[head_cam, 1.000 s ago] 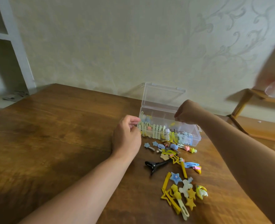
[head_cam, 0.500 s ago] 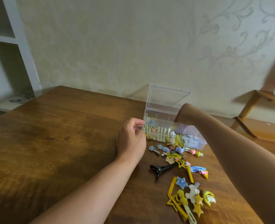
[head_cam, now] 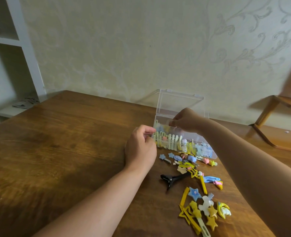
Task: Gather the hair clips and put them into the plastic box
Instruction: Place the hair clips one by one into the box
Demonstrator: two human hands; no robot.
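A brown wooden table (head_cam: 55,151) stands against pale scroll-patterned wallpaper (head_cam: 141,48), white shelving (head_cam: 21,48) left.

Pastel yellows and blues on dark brown wood

The clear, colourless plastic box (head_cam: 179,106) shows pale yellow clips in a row (head_cam: 168,141) and pale blue ones (head_cam: 204,150) through its wall. On the brown wood-grain counter (head_cam: 64,151) lie a glossy black claw clip (head_cam: 173,179), a sky-blue snap clip (head_cam: 210,179), a blue star clip with a pink centre (head_cam: 194,193), a white flower-shaped clip (head_cam: 205,205), mustard-yellow star clips (head_cam: 211,218), a yellow crescent clip with a white patch (head_cam: 223,210), a small pink clip (head_cam: 205,160) and a plain yellow bar clip (head_cam: 203,184). The wall (head_cam: 141,48) behind is cream with a faint, paler scrolling floral pattern; the shelf unit (head_cam: 21,48) at the left is white.
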